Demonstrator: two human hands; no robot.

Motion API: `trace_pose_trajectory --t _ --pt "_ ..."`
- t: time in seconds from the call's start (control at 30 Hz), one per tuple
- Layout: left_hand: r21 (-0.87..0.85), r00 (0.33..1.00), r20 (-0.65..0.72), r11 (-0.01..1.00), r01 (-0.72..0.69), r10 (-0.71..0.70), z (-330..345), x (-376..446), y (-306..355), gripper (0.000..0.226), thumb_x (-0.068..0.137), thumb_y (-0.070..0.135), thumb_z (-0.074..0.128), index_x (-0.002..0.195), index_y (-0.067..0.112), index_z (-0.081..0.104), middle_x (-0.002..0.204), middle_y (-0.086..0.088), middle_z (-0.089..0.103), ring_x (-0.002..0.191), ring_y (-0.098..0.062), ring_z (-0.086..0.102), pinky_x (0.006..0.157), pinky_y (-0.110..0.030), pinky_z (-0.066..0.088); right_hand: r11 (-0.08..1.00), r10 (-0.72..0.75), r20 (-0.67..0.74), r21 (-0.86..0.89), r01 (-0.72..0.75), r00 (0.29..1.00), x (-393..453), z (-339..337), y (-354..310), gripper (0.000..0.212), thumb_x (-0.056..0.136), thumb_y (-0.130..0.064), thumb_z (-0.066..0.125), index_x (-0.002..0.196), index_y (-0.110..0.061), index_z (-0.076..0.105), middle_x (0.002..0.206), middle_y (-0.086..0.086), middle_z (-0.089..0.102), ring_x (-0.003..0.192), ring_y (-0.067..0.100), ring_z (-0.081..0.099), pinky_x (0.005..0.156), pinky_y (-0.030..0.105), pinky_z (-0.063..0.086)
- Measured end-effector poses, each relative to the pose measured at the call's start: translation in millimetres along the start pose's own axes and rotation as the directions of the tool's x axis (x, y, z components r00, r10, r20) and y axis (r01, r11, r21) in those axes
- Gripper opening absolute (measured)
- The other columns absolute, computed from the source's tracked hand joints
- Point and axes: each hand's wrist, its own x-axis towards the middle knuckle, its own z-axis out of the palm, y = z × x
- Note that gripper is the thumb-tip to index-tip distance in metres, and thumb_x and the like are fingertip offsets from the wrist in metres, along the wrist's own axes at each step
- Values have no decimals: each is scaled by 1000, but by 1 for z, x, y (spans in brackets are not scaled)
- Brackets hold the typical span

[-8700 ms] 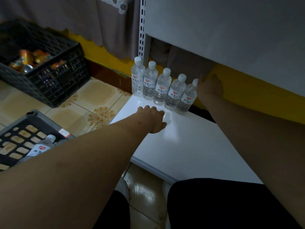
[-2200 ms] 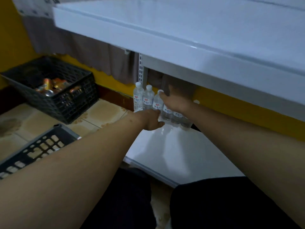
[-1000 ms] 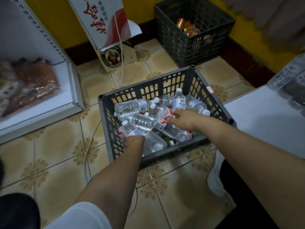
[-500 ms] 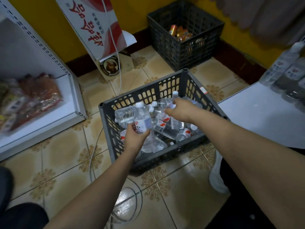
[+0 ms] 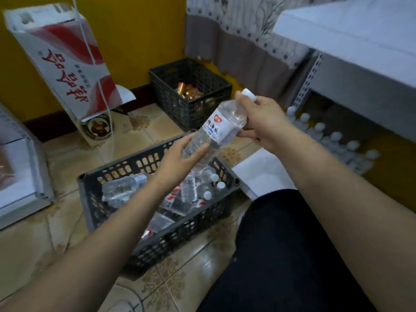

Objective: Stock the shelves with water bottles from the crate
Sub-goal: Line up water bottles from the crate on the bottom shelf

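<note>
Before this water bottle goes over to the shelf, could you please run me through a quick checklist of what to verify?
1. Grip on the water bottle: ok. The left hand holds its base end and the right hand its neck end.
2. Cap on: ok, the white cap shows by the right hand.
3. Bottle clear of the crate: ok, held above its far rim.
4. Free space on the lower shelf: ok, bare white surface in front of the bottle row.
5. Row standing upright: cannot tell, that part is blurred.
6. Stock left in the crate: ok, several bottles still lie inside.
</note>
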Motion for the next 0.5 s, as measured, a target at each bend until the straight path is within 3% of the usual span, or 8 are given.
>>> trace_pose_trajectory --t 0.03,0.1,0.13,0.2,0.27,0.37,0.43,0.5 --pt "-113 990 82 986 120 -111 7 3 7 41 82 57 65 119 40 59 115 18 66 105 5 62 86 -23 51 999 20 -27 35 -19 999 -3 -21 -2 33 95 -43 56 108 -14 66 107 8 72 95 23 71 77 40 61" --pt "-376 905 270 829 413 -329 26 15 22 53 80 46 73 125 23 60 121 -3 68 109 -21 67 81 -36 59 993 85 -79 84 -78 993 -8 -62 -2 39 97 -42 53 118 -11 65 108 9 73 93 24 72 77 39 61" --pt "-436 860 350 748 501 -372 37 20 32 53 80 36 76 127 16 59 121 -10 68 107 -26 68 81 -39 60 985 139 -97 114 -128 986 -12 -83 0 41 98 -41 52 121 -10 63 110 11 72 93 26 72 76 39 60" --pt "-397 806 429 715 575 -409 66 34 51 52 81 25 77 127 10 59 122 -14 67 107 -26 67 82 -40 59 949 272 -102 195 -249 957 -22 -127 6 34 100 -36 48 118 -10 60 116 15 69 97 30 70 74 40 59" --pt "-292 785 463 765 573 -411 97 47 71 59 75 27 81 127 10 59 128 -14 61 109 -27 65 77 -38 60 881 392 -82 320 -349 916 -34 -170 13 28 101 -34 47 114 -13 58 121 17 64 103 33 65 73 47 59" --pt "-129 801 461 864 487 -383 146 62 100 55 71 26 86 118 14 60 125 -8 58 107 -26 63 68 -35 60 795 499 -122 460 -396 858 -51 -230 31 35 100 -36 49 123 -11 54 120 18 64 98 35 64 55 55 58" --pt "-49 800 491 907 419 -344 179 68 123 40 76 23 83 108 15 61 117 -5 60 105 -24 62 70 -36 60 774 504 -148 516 -368 851 -64 -263 42 29 103 -28 46 121 -6 53 112 17 66 93 34 64 49 52 57" --pt "3 768 555 925 381 -318 212 73 143 36 81 22 79 111 15 62 116 -4 64 105 -22 62 78 -39 60 789 472 -187 526 -318 862 -76 -295 49 23 101 -15 49 118 -2 56 106 19 67 91 34 65 57 51 59"
